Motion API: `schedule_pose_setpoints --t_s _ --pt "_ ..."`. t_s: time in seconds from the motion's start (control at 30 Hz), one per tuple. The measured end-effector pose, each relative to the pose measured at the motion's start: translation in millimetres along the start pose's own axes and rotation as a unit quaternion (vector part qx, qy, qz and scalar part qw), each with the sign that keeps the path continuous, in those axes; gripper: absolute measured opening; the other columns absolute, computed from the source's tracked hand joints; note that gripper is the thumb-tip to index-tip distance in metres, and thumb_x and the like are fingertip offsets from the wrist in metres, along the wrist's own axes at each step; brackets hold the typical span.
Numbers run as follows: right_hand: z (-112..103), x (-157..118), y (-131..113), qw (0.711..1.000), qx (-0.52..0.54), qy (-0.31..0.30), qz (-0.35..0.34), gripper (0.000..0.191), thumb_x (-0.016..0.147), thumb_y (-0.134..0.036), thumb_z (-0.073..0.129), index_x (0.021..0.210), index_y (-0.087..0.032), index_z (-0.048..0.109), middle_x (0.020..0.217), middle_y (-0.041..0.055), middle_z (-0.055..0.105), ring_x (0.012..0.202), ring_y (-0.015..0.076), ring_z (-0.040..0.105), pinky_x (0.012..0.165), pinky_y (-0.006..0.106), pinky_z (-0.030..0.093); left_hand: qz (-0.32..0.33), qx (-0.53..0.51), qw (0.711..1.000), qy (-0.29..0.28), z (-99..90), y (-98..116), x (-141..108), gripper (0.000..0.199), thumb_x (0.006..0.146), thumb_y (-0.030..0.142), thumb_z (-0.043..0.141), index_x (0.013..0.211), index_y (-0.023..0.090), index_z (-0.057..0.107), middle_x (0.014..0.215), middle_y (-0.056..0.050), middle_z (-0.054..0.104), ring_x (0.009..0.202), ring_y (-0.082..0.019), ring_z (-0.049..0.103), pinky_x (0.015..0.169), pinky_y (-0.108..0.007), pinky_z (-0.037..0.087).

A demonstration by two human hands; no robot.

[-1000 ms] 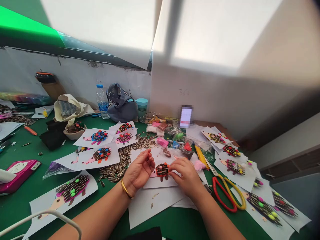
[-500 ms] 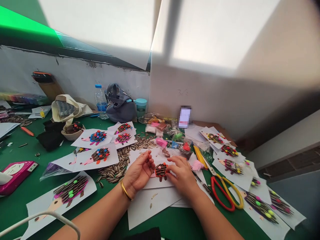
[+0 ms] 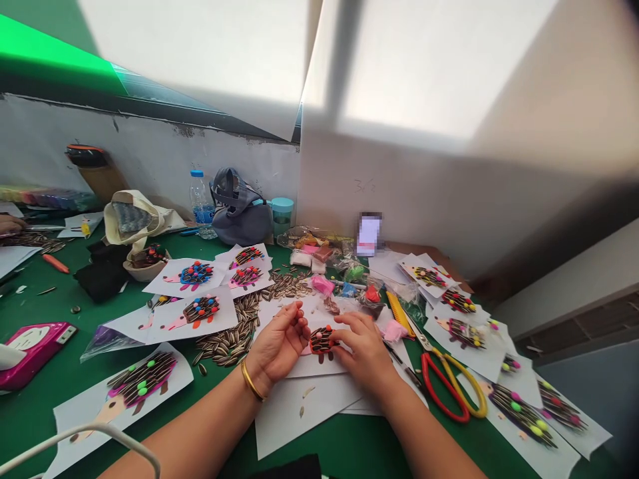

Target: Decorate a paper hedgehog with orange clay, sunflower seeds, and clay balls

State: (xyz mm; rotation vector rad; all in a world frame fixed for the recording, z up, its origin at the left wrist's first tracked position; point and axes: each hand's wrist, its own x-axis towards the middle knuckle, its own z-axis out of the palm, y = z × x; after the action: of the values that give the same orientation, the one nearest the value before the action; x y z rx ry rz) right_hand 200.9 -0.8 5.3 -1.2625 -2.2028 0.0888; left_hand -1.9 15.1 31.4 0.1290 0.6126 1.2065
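Observation:
A small hedgehog picture, made of sunflower seeds on an orange clay body with small clay balls, lies on white paper between my hands. My left hand is at its left, palm turned up, fingers curled in and thumb against them. Whatever it may hold is hidden. At the picture's right edge, my right hand has its fingers bent but apart, the tips close to the seeds. I cannot make out anything in it. Loose sunflower seeds are heaped beyond my left wrist.
Scissors with red and yellow handles lie right of my right hand, beside a yellow cutter. Clay packets are behind the paper. Finished hedgehog sheets lie on both sides. A phone leans on the board. Another person's hand shows far left.
Another person's hand has come into view at the far left edge. My two hands and the hedgehog picture have hardly moved.

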Motion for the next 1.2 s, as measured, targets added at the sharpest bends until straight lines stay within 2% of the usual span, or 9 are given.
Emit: schedule_pose_setpoints --t_s 0.43,0.6,0.77,0.93,1.07,1.13,1.2 --pt "4.9 1.0 -3.3 1.000 -0.001 0.010 -0.003 0.013 0.082 -0.017 0.066 0.086 -0.028 0.072 0.116 0.0043 0.066 0.115 0.0281 0.052 0.095 0.049 0.044 -0.004 -0.003 1.000 0.002 0.9 -0.7 -1.0 0.013 0.091 0.013 0.055 0.102 0.014 0.062 0.076 -0.002 0.060 0.063 -0.008 0.060 0.062 -0.022 0.054" --pt "1.8 0.8 -1.1 1.000 0.018 0.010 -0.001 0.012 0.083 -0.020 0.066 0.090 -0.028 0.073 0.117 0.0044 0.065 0.115 0.0278 0.051 0.095 0.048 0.044 -0.017 0.004 1.000 -0.001 3.4 0.6 -3.4 0.018 0.090 0.011 0.056 0.107 0.013 0.062 0.079 -0.002 0.061 0.065 -0.009 0.062 0.064 -0.022 0.055" --pt "-6.5 2.5 4.1 0.996 0.059 0.059 0.017 0.013 0.088 -0.021 0.059 0.090 -0.025 0.072 0.112 0.0074 0.065 0.110 0.0257 0.053 0.095 0.045 0.045 -0.013 0.036 0.999 -0.010 5.4 0.3 -5.4 0.025 0.087 0.004 0.057 0.110 0.013 0.062 0.083 -0.003 0.063 0.070 -0.010 0.064 0.066 -0.022 0.056" --pt "-11.8 3.5 0.9 0.990 0.088 0.106 0.035 0.015 0.090 -0.022 0.055 0.094 -0.024 0.070 0.109 0.0076 0.065 0.108 0.0244 0.055 0.096 0.046 0.044 -0.021 0.060 0.998 -0.003 5.2 -2.0 -6.6 0.006 0.090 0.016 0.059 0.090 0.012 0.064 0.076 -0.001 0.058 0.061 -0.007 0.058 0.059 -0.020 0.053" --pt "-13.4 2.6 -5.2 0.987 0.103 0.115 0.034 0.017 0.091 -0.023 0.053 0.096 -0.025 0.070 0.110 0.0075 0.065 0.109 0.0247 0.055 0.097 0.046 0.044 -0.032 0.071 0.996 -0.049 5.1 -3.8 -9.0 0.024 0.089 0.033 0.062 0.074 0.014 0.059 0.067 0.002 0.049 0.055 -0.006 0.050 0.056 -0.020 0.051" --pt "-14.1 2.3 -7.5 0.986 0.107 0.122 0.031 0.018 0.091 -0.023 0.053 0.097 -0.026 0.070 0.110 0.0074 0.065 0.109 0.0248 0.055 0.097 0.046 0.044 -0.028 0.088 0.993 -0.080 4.8 -5.0 -10.1 0.028 0.087 0.037 0.063 0.072 0.015 0.059 0.065 0.003 0.048 0.055 -0.007 0.048 0.055 -0.020 0.050" --pt "-15.2 2.3 -9.1 0.985 0.110 0.131 0.028 0.018 0.092 -0.023 0.053 0.098 -0.026 0.069 0.109 0.0072 0.066 0.109 0.0247 0.055 0.096 0.046 0.044 -0.029 0.114 0.990 -0.084 4.8 -6.7 -11.2 0.028 0.086 0.039 0.064 0.073 0.014 0.061 0.066 0.002 0.051 0.056 -0.007 0.050 0.056 -0.020 0.050"
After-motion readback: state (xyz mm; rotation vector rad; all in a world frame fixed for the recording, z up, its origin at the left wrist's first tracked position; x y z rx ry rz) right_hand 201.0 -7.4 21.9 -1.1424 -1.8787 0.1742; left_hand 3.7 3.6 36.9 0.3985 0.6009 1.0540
